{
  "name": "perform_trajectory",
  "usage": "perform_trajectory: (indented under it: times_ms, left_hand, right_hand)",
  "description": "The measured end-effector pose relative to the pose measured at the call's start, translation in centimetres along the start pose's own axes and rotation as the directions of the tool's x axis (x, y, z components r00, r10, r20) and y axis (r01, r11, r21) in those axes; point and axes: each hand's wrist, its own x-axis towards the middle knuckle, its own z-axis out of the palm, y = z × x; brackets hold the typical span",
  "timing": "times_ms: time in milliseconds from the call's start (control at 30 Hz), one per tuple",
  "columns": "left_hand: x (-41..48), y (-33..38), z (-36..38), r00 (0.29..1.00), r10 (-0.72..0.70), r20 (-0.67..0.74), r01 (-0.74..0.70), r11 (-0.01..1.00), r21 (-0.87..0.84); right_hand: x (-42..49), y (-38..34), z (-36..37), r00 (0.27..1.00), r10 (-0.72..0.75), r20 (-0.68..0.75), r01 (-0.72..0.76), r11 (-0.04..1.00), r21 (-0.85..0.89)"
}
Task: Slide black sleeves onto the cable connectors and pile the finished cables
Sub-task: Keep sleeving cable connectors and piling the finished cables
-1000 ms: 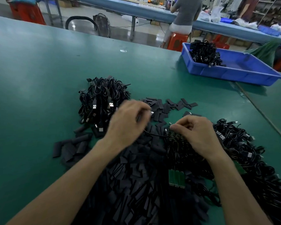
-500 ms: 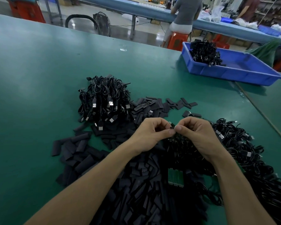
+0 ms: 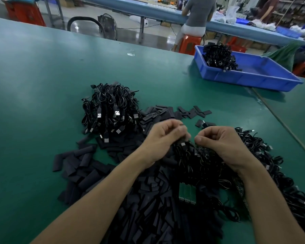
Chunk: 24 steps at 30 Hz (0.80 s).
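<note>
Head view: my left hand is curled, its fingertips pinching a silver-tipped cable connector just beyond the green board. My right hand is curled too, thumb against forefinger; I cannot tell whether it holds anything. Loose black sleeves lie left of the board. The cable pile sits far beyond-left of it, and a tangle of cables lies to its right.

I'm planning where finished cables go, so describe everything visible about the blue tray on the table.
The blue tray is a shallow rectangular bin, apparently plastic, with a rolled rim and ribbed outer wall. It sits flat on the green table at the far right. A heap of black cables fills its far-left corner; the rest of its floor is bare. The left hand and right hand are nearer the camera, apart from it.
</note>
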Motion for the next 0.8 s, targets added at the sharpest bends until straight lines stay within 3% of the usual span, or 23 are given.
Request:
perform_trajectory:
  times_ms: [67,133,267,367,433,533,633,800]
  left_hand:
    - [0.0,1.3,-0.7,0.99,0.072,-0.125,-0.081,0.994,-0.069]
    - [0.0,2.9,-1.8,0.952,0.19,-0.238,-0.204,0.979,-0.033]
    - [0.0,5.0,-3.8,0.822,0.444,-0.357,-0.355,0.889,0.288]
    - [-0.5,5.2,-5.0,0.794,0.527,-0.302,-0.333,0.793,0.51]
    - [-0.8,4.8,-5.7,0.831,0.485,-0.271,-0.244,0.757,0.606]
    - [-1.1,4.0,-6.5,0.92,0.301,-0.251,-0.088,0.783,0.616]
    - [-1.5,3.2,-7.0,0.967,0.154,-0.201,-0.014,0.826,0.563]
    - [-1.7,2.8,-7.4,0.972,0.114,-0.204,0.015,0.84,0.543]
  right_hand:
    - [-0.1,-0.6,-0.7,0.999,-0.019,-0.048,0.009,0.979,-0.203]
    - [-0.1,-1.5,-1.0,1.0,-0.023,0.01,0.025,0.938,-0.345]
    - [0.0,-3.2,0.5,0.942,0.199,0.271,-0.043,0.87,-0.49]
    - [0.7,-3.2,1.9,0.891,0.382,0.245,-0.254,0.867,-0.428]
    - [1.8,-2.5,2.5,0.92,0.371,0.126,-0.289,0.859,-0.424]
    - [3.5,-1.0,2.9,0.983,0.18,-0.034,-0.153,0.703,-0.695]
    - [4.6,-0.2,4.0,0.988,0.152,-0.011,-0.106,0.629,-0.77]
    - [5.3,0.7,6.3,0.982,0.182,0.057,-0.053,0.547,-0.835]
